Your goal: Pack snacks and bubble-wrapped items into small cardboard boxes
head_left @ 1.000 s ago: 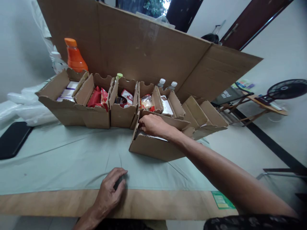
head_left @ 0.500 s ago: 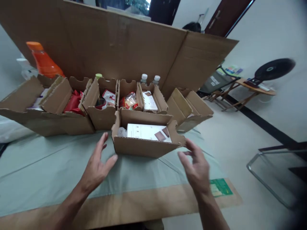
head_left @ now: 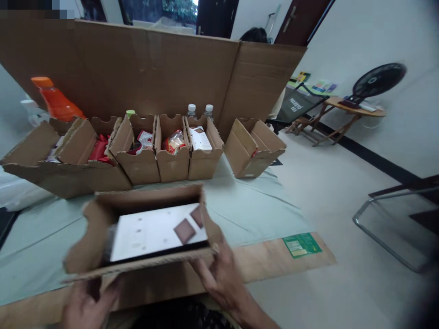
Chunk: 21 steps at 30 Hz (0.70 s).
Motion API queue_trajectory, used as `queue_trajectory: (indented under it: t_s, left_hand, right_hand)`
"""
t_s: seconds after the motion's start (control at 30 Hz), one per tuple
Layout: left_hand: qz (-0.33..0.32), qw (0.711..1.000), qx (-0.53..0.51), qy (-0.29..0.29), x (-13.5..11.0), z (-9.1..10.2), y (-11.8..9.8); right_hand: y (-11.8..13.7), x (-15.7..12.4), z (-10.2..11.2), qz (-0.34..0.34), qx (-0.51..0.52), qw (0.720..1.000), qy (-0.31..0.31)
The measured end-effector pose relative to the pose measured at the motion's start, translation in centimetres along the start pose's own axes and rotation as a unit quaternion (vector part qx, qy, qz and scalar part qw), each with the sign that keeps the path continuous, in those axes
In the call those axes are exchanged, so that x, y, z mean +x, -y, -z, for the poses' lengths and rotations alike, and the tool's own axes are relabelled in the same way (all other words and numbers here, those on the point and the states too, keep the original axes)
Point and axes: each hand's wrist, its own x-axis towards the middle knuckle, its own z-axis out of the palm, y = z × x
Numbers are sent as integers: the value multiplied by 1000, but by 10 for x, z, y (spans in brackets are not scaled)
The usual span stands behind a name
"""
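A small open cardboard box (head_left: 84,242) is held up close to me, tilted so its inside shows. In it lies a flat white carton (head_left: 147,233) printed with brown squares, with something clear and crinkled at its left end. My left hand (head_left: 89,304) is closed under the box's front left corner, its fingers partly hidden and blurred. On the other side my right hand (head_left: 222,274) grips the lower right corner, thumb along the front. Behind stands a row of cardboard boxes (head_left: 140,169), with a red packet (head_left: 100,148) and a bread packet (head_left: 175,141) among their contents.
A tall cardboard panel (head_left: 171,73) stands behind the row. An orange bottle (head_left: 58,103) is at the left, and two white-capped bottles (head_left: 191,109) show behind the boxes. A separate box (head_left: 250,157) stands right, near the pale green cloth (head_left: 254,214). A person's hair (head_left: 255,34) shows beyond.
Both hands, open beside the box before, have closed on it. The box has come off the cloth, toward me and to the left. The view has shifted slightly.
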Motion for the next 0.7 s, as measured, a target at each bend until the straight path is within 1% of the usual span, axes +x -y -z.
queue_trajectory:
  t_s: [0.03,0.07,0.1,0.13,0.17,0.2,0.23,0.3,0.33,0.37,0.43,0.5,0.57,0.63,0.7]
  left_hand:
    - [0,999,23,-40,9,6,-10]
    - [-12,998,27,-54,20,5,-24]
    - [-39,998,5,-43,31,-3,-40]
    - [-82,996,-25,-36,41,-16,-55]
    - [-123,991,-47,-16,47,-32,-68]
    - [-148,987,-57,26,49,-49,-77]
    - [-171,982,-70,41,46,-63,-82]
    - [-160,981,-50,100,27,-84,-79]
    - [-140,982,-42,119,14,-88,-73]
    - [-115,984,-35,129,1,-88,-64]
    - [-77,990,-32,111,-20,-81,-48]
    - [-62,995,-33,77,-26,-74,-38]
    - [-66,995,-32,67,-19,-77,-38]
    - [-77,993,-33,81,-11,-92,-44]
    - [-91,989,-37,111,-10,-116,-52]
  right_hand:
    - [10,15,-6,21,11,1000,10]
    - [17,31,-8,34,28,999,7]
    - [20,46,-6,38,39,999,-4]
    - [21,56,-1,28,40,999,-24]
    - [18,60,7,17,35,998,-46]
    - [13,58,17,6,27,997,-68]
    - [7,50,28,-1,13,996,-90]
    - [-4,21,47,-7,-25,992,-126]
    - [-7,5,53,-8,-46,990,-134]
    - [-9,-10,56,-12,-61,989,-137]
    - [-8,-27,52,-18,-63,991,-120]
    - [-8,-25,43,-24,-34,994,-103]
    - [-17,-9,40,-30,3,995,-95]
    - [-36,11,47,-39,42,993,-101]
    - [-61,28,63,-43,84,989,-110]
